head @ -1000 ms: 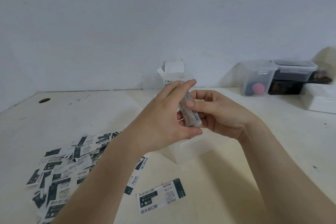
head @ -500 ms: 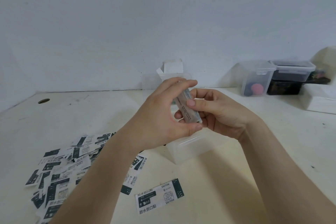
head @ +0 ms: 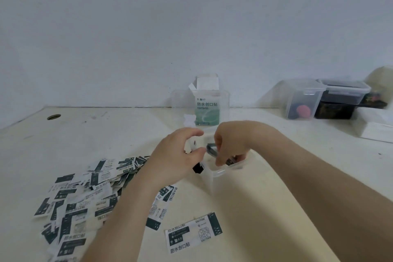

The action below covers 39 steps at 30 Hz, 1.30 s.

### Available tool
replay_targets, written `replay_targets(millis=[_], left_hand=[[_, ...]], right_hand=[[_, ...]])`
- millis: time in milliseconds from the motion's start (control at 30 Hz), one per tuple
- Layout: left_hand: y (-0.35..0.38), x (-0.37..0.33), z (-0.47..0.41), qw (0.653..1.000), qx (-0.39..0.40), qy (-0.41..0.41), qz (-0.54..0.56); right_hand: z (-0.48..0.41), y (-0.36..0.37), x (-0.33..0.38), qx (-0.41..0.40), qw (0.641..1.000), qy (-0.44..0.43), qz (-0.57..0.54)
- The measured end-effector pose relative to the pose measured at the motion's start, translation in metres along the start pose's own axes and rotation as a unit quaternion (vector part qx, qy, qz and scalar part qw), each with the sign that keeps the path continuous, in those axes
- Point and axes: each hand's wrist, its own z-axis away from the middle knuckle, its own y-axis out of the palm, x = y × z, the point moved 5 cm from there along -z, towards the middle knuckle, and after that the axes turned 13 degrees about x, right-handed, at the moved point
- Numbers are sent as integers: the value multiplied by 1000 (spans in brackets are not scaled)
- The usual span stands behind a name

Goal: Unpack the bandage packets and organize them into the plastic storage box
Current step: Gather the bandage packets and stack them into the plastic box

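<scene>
Loose pile: white and dark-green printed bandage packets (head: 85, 195) heaped on the near left of the cream tabletop (head: 265, 208), overlapping one another.
Stray packets: one partly under the left forearm (head: 163, 204); another single packet (head: 193, 232) flat near the centre, apart from the pile.
Left hand (head: 178, 155): fingers curved, thumb and forefinger apart, holding nothing, poised at the left edge of the clear plastic storage box (head: 221, 171).
Storage box: centre of the tabletop, open at the top (its walls are blurred).
Right hand (head: 230, 144): reaching down into the box, fingers pinched on a small stack of packets (head: 212, 148) at the box mouth.
Carton: white and green bandage carton (head: 207, 110), flaps up, standing far centre behind a clear container.
Far right: lidded clear containers (head: 302, 100) against the wall.
</scene>
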Motion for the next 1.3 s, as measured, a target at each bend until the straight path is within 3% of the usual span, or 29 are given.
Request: replay_targets(millis=[100,200,467,800,1000,1133,1300], left_hand=[[1,4,-1,1000,-11,4,27],[3,9,-1,998,-18,13,59],[6,18,-5,993,-19,20,117],[7,22,-7,990,-28,22,140],[8,20,-7,990,-33,25,134],[0,12,4,995,-42,26,91],[-44,16,48,998,-60,3,-30]], right_hand=[[-16,9,9,25,997,28,63],[-25,13,13,38,997,31,52],[-29,9,14,66,988,-14,-137],[-25,11,20,48,996,-4,-75],[-22,12,20,52,993,-18,-106],[-13,6,13,-2,992,-2,-124],[27,-16,36,-187,975,-67,-101]])
